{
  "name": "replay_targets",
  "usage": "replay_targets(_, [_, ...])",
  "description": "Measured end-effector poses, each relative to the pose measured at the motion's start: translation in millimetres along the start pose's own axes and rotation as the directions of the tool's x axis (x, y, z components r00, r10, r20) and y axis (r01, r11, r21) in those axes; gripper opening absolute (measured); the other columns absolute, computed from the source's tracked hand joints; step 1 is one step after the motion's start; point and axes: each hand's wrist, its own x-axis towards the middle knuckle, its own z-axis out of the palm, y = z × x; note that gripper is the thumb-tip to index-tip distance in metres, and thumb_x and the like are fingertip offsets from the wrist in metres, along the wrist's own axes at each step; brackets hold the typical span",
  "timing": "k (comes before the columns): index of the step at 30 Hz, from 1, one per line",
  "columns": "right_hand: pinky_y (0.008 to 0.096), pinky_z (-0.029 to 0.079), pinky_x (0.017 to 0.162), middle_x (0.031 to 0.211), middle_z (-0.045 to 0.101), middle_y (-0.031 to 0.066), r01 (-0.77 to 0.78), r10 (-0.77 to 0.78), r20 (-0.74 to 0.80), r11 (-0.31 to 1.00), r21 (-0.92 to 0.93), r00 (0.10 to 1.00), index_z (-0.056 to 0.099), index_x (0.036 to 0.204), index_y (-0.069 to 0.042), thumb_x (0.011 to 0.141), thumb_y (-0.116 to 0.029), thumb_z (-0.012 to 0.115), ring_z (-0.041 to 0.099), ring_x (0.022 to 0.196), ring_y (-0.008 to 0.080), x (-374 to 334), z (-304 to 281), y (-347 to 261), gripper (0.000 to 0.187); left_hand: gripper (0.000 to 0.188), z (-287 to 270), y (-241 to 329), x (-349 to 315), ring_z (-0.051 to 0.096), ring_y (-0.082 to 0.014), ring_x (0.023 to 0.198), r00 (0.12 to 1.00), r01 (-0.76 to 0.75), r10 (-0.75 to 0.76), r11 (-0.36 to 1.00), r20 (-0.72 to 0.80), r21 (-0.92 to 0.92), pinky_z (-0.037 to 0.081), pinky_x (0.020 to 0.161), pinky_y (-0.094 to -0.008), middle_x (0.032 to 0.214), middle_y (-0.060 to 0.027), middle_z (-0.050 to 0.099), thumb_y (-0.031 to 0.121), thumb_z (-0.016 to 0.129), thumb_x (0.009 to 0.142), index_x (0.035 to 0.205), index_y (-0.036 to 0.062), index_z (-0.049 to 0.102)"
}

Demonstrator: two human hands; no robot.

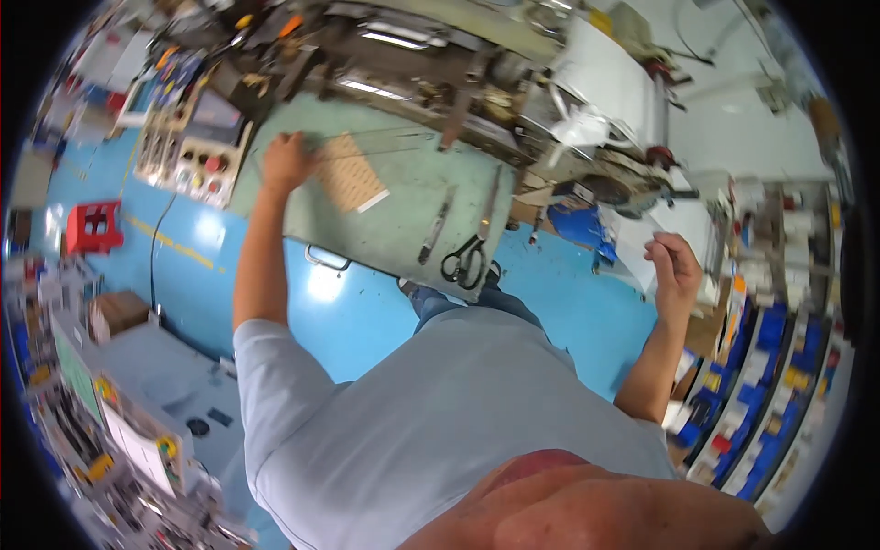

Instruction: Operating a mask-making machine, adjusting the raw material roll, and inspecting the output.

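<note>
At the far left of a green-topped worktable (403, 206), my left hand (289, 163) is closed at the end of a clear flat strip (390, 142), perhaps a ruler. Its fingertips are partly hidden. Under and beside the strip lies a tan patterned sheet (351, 179) with a white edge. A slim cutter knife (437, 226) rests to the right of the sheet. Black-handled scissors (472, 255) lie near the table's front corner, blades pointing away from me. Off to the right, my right hand (676, 266) is raised in the air, fingers loosely bent and apart, holding nothing.
A long metal machine (403, 69) runs along the table's far side. White sheeting (605, 78) and a blue bag (579, 225) are at the right. Shelves with blue bins (752, 367) stand far right. A red stool (93, 227) and a parts tray (197, 165) are at the left.
</note>
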Motion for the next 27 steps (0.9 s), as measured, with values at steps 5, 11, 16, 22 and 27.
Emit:
replay_targets(5, [0.0233, 0.047, 0.069, 0.085, 0.063, 0.006, 0.014, -0.013, 0.01, 0.994, -0.111, 1.0, 0.064, 0.098, 0.001, 0.088, -0.002, 0.061, 0.06, 0.075, 0.0116, -0.9, -3.0, -3.6, 0.011, 0.065, 14.2, -44.0, 23.0, 0.056, -0.0329, 0.103, 0.989, -0.016, 0.018, 1.0, 0.145, -0.014, 0.047, 0.086, -0.0428, 0.11, -0.012, 0.058, 0.04, 0.083, 0.063, 0.119, 0.0147, 0.059])
replay_targets(11, [0.0239, 0.048, 0.069, 0.086, 0.065, 0.0066, -0.015, 0.013, -0.021, 0.996, -0.09, 1.0, 0.066, 0.099, 0.001, 0.087, -0.003, 0.062, 0.061, 0.076, 0.0127, -1.9, -12.1, -4.3, 0.013, 0.047, 15.2, -52.1, 38.7, 0.055, -0.0339, 0.1, 0.957, -0.147, 0.143, 0.989, 0.251, -0.001, 0.046, 0.086, -0.0456, 0.101, -0.0101, 0.06, 0.033, 0.08, 0.067, 0.102, 0.0106, 0.059])
replay_targets(16, [0.0233, 0.047, 0.068, 0.086, 0.062, 0.0059, 0.013, -0.01, 0.024, 0.994, -0.105, 1.0, 0.064, 0.098, 0.002, 0.089, -0.003, 0.06, 0.06, 0.077, 0.0117, 5.7, -32.8, 9.5, 0.011, 0.029, 11.0, -41.7, 23.0, 0.057, -0.0347, 0.094, 0.969, -0.132, 0.146, 0.988, 0.202, -0.081, 0.046, 0.08, -0.0463, 0.095, -0.0116, 0.06, 0.02, 0.072, 0.071, 0.092, 0.0084, 0.056])
replay_targets(22, [0.0256, 0.047, 0.069, 0.084, 0.064, 0.0074, 0.097, -0.034, 0.206, 0.947, -0.307, 0.978, 0.065, 0.096, 0.001, 0.086, -0.001, 0.062, 0.061, 0.076, 0.0142, 47.6, -88.8, 38.2, 0.011, 0.02, -57.2, 21.4, -26.8, 0.06, -0.0348, 0.08, 0.983, -0.142, 0.157, 0.978, 0.091, -0.155, 0.046, 0.071, -0.0423, 0.081, -0.0164, 0.062, 0.004, 0.064, 0.077, 0.096, 0.0023, 0.06])
replay_targets(27, [0.0263, 0.047, 0.072, 0.086, 0.064, 0.0078, 0.105, -0.028, 0.254, 0.949, -0.296, 0.967, 0.064, 0.097, 0.002, 0.085, -0.001, 0.062, 0.061, 0.079, 0.0157, 126.5, -164.6, 59.6, 0.012, 0.004, -231.3, 172.1, -72.8, 0.052, -0.0218, 0.074, 0.982, -0.066, 0.13, 0.916, 0.136, -0.395, 0.042, 0.072, -0.0313, 0.078, -0.0116, 0.054, -0.003, 0.057, 0.083, 0.083, -0.0036, 0.053])
